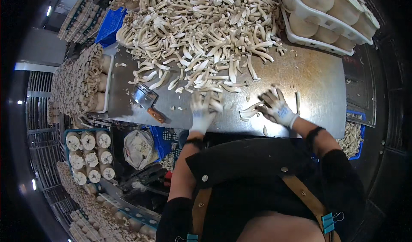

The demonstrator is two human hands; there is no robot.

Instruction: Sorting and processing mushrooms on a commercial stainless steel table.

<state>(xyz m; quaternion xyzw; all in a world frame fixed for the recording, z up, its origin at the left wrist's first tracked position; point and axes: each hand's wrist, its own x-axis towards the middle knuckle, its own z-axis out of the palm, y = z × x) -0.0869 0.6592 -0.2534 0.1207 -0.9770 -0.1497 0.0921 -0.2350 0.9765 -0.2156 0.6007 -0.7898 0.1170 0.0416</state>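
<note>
My left hand [204, 108], in a white knit glove and blurred, reaches the near edge of a large heap of pale, long-stemmed mushrooms [199, 32]. Its fingers touch or cover a few stems; whether they grip one is unclear. To the right, my gloved right hand [277, 108] is low over the steel table [315, 90], fingers spread. Beside its thumb lies a cut mushroom piece [248, 113], its far end partly hidden by the fingers. A single stem [297, 102] lies right of that hand. A cleaver [145, 97] with a wooden handle rests left of my left hand.
White crates [328, 19] of mushroom-growing bottles are stacked at the back right. Another crate [108, 84] with mushroom clusters stands on the left. Below the table's left side are a teal crate of bottles [88, 142] and a plastic bag [140, 148]. A blue basket [363, 139] holds mushrooms at lower right.
</note>
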